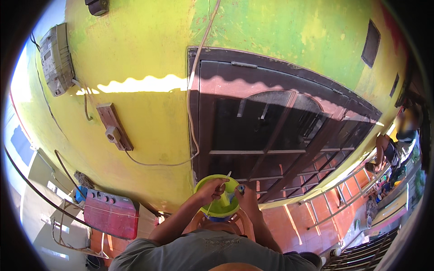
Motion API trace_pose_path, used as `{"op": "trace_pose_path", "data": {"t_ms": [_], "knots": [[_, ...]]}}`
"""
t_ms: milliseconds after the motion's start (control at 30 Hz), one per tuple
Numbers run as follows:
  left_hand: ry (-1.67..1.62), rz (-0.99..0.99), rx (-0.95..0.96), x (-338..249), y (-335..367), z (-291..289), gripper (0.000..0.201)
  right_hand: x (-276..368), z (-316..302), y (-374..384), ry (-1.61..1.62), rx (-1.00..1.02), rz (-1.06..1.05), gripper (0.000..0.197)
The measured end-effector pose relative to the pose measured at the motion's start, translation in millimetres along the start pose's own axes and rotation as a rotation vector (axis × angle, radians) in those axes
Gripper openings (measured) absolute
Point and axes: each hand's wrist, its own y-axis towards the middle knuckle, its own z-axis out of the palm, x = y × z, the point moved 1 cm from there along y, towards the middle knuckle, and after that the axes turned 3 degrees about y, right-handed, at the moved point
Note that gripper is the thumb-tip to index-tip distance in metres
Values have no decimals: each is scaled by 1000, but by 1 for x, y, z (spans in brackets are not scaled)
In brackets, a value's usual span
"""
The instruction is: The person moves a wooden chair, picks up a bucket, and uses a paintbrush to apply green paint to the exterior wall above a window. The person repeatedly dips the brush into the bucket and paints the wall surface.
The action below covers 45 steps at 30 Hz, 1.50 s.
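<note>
A lime-green basin (pixel 219 211) stands before me at the centre, on what looks like an orange-brown chair (pixel 195 222). Over the basin's left side, my left hand (pixel 211 189) is closed around a slim, pale thing; its kind cannot be told. My right hand (pixel 247 198) is at the basin's right rim, fingers closed on a small blue object (pixel 241 188), also too small to name. Between the hands, something whitish and light blue shows inside the basin, partly hidden by my fingers.
Ahead is a yellow-green wall (pixel 153 126) with a dark wooden door (pixel 253 122) and a hanging cable (pixel 190 108). A red washing machine (pixel 110 214) stands at left. To the right, a ladder (pixel 332 203) lies along the tiled floor, and another person (pixel 398 144) sits farther off.
</note>
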Motion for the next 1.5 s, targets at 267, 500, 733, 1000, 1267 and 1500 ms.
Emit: {"op": "trace_pose_path", "data": {"t_ms": [267, 500, 733, 1000, 1267, 1500], "knots": [[55, 34, -65, -24, -6, 7, 34, -47, -23, 2, 737, -214, 331, 23], [56, 70, -57, -42, -16, 16, 43, -84, -43, -15, 1298, -279, 532, 19], [18, 90, -60, -40, -13, 8, 36, -109, -47, -23, 1496, -252, 542, 18], [82, 88, -27, -21, -23, -20, 43, -17, -179, 89, 1739, -228, 190, 26], [290, 127, -190, 6, -35, -47, 32, 246, -361, 216, 1026, -313, -720, 25], [264, 235, -378, 18, -38, -54, 21, 474, -396, 252, -117, -670, -1391, 13]]}}
